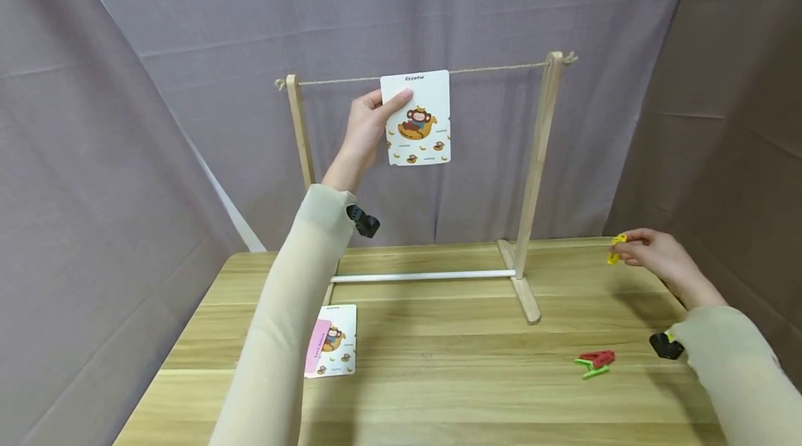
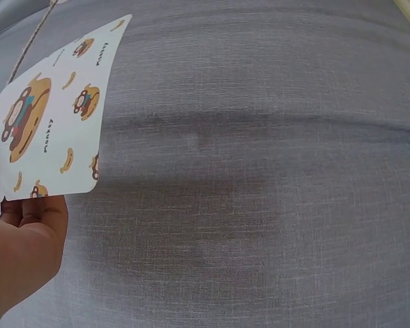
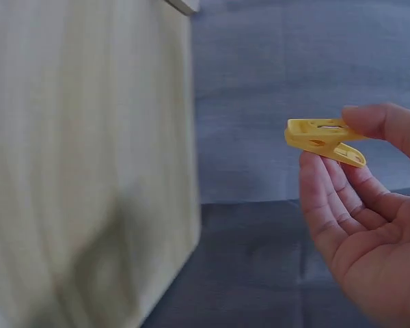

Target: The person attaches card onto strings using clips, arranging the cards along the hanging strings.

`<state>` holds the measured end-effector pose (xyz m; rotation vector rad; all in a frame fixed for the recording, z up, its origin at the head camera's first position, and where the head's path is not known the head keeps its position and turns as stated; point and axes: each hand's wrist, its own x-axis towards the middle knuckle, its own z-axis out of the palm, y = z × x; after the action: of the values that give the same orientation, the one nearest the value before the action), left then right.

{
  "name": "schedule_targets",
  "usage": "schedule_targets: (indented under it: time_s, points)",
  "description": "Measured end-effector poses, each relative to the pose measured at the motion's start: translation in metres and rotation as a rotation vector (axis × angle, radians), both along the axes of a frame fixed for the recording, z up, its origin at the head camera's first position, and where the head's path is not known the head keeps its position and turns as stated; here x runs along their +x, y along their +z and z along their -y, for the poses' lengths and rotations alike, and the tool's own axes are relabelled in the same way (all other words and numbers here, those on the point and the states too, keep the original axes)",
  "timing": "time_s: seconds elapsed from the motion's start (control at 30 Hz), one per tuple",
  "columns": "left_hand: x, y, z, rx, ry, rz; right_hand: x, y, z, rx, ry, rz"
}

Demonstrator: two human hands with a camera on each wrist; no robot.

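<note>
My left hand (image 1: pixel 370 122) pinches a white card (image 1: pixel 418 147) with a monkey-and-banana print, thumb in front and fingers behind. The card's top edge overlaps the twine (image 1: pixel 495 69) strung between two wooden posts, and its printed word reads upside down in the head view. In the left wrist view the card (image 2: pixel 68 137) looks slightly bowed. Out to the right, above the table, my right hand (image 1: pixel 667 261) holds a yellow clothespin (image 3: pixel 321 137) between thumb and fingers. Below that hand, a red clothespin (image 1: pixel 598 357) and a green clothespin (image 1: pixel 592 371) lie together on the tabletop.
The wooden stand has a right post (image 1: pixel 535 168), a left post (image 1: pixel 301 133) and a white crossbar (image 1: pixel 426 277) low down. A second monkey card (image 1: pixel 341 362) with a pink piece (image 1: pixel 318 347) on it lies at the left, partly behind my left sleeve. Grey curtain (image 1: pixel 501 14) hangs behind.
</note>
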<state>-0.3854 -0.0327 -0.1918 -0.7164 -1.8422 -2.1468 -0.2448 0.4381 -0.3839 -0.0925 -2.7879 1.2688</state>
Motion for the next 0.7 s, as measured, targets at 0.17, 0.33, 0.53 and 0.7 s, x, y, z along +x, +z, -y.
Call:
schedule_targets:
  time_s: [0.17,0.33,0.53,0.7]
  points:
    - [0.000,-0.004,0.002,-0.024,0.003,0.008,-0.015,0.020,-0.005,-0.001,-0.038,-0.044]
    - [-0.001,-0.005,0.002,-0.039,0.008,-0.018,-0.028,0.042,-0.009,0.000,-0.055,-0.082]
    - [-0.004,-0.005,0.001,-0.052,0.006,-0.035,-0.043,0.079,-0.006,-0.004,-0.056,-0.131]
    - [-0.005,-0.009,-0.001,-0.044,0.003,-0.013,-0.054,0.107,-0.001,0.007,-0.056,-0.158]
